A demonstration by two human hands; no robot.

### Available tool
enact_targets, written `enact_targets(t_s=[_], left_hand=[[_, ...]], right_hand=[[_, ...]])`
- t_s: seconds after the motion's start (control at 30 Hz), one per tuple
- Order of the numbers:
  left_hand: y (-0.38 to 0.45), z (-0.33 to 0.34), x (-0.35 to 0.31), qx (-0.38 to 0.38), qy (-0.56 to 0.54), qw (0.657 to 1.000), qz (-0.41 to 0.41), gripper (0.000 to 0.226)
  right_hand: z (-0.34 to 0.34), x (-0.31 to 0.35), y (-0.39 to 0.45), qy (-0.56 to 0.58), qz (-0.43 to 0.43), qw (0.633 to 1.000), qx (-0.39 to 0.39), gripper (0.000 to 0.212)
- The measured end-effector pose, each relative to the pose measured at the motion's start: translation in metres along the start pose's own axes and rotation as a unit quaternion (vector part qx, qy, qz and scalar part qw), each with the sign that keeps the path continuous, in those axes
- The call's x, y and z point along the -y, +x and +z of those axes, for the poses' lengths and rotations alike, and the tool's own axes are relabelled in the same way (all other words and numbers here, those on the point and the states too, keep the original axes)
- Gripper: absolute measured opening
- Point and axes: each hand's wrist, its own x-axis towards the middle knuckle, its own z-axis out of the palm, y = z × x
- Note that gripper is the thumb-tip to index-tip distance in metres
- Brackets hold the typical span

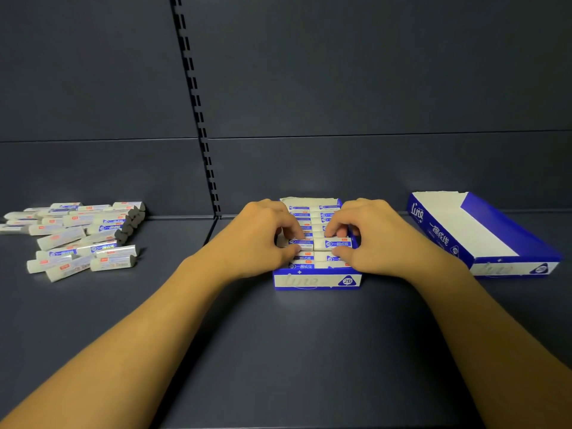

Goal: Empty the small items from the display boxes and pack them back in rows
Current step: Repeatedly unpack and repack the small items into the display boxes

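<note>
Head | erasers point(320, 243) lie crosswise (two columns) | both hands' fingers point(295, 234) pinch them

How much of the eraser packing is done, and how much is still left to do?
Partly done. The middle box already holds rows of erasers. Right now the left hand and right hand each pinch an eraser from one row in that box. Left to do: the loose pile of erasers on the shelf and the empty box on the right.
</note>
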Motion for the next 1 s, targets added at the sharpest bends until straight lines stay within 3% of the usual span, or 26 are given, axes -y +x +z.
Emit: enact_targets(t_s=[0.23, 0.4, 0.6, 0.8, 1.0], left_hand=[[0.001, 0.001, 0.001, -0.007, 0.001, 1.000, 0.015, 0.022], [0.001, -0.002, 0.002, -0.052, -0.022, 0.998, 0.033, 0.016], [-0.017, -0.014, 0.003, -0.127, -0.030, 0.991, -0.022, 0.016], [-0.072, -0.047, 0.011, -0.089, 0.043, 0.991, -0.095, 0.020], [-0.137, -0.084, 0.021, -0.099, 0.083, 0.970, -0.205, 0.023]], right_hand=[[-0.002, -0.003, -0.006, 0.025, 0.004, 1.000, -0.016, 0.030], [-0.011, 0.000, -0.010, 0.054, 0.004, 0.995, -0.078, 0.026], [-0.004, 0.017, -0.015, 0.099, -0.002, 0.985, -0.140, 0.013], [-0.011, 0.045, -0.012, 0.064, -0.027, 0.993, -0.095, 0.017], [-0.013, 0.108, 0.004, 0.031, -0.093, 0.995, -0.023, 0.021]])
